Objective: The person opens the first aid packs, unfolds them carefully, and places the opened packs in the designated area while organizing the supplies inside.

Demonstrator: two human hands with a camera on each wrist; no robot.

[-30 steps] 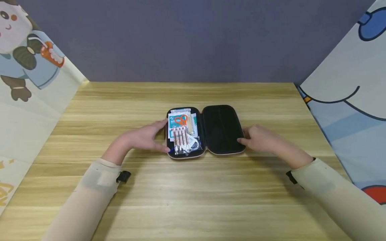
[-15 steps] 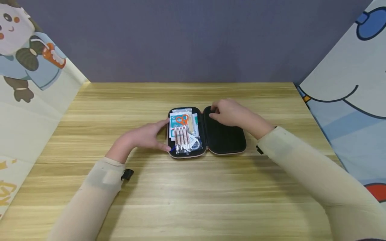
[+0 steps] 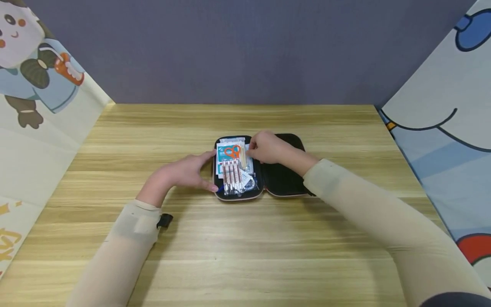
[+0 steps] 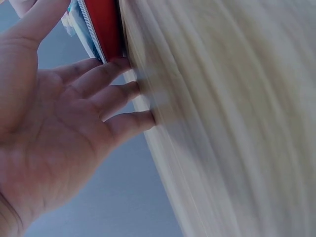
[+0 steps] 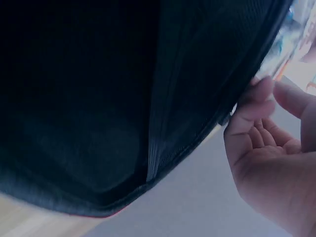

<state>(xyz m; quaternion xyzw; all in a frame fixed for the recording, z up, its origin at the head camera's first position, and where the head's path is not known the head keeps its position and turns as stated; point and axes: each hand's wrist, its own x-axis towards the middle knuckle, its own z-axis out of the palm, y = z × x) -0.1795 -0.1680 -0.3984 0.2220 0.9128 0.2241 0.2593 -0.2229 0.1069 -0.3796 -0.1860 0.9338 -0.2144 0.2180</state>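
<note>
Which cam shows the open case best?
Head: it frames both halves of the open case, though the right hand covers part. Left wrist catches only a red side with zipper teeth; right wrist shows mainly black lining up close.

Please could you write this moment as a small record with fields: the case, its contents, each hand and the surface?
Case: black-lined case, lying open
Contents: orange scissors, thin pale sticks and clear-wrapped tubes, all in the left half
Left hand: left hand at the case's left edge, fingers and thumb spread apart
Right hand: right hand at the right side of the contents, fingers bent; any grip cannot be told
Surface: wood-grain table
</note>
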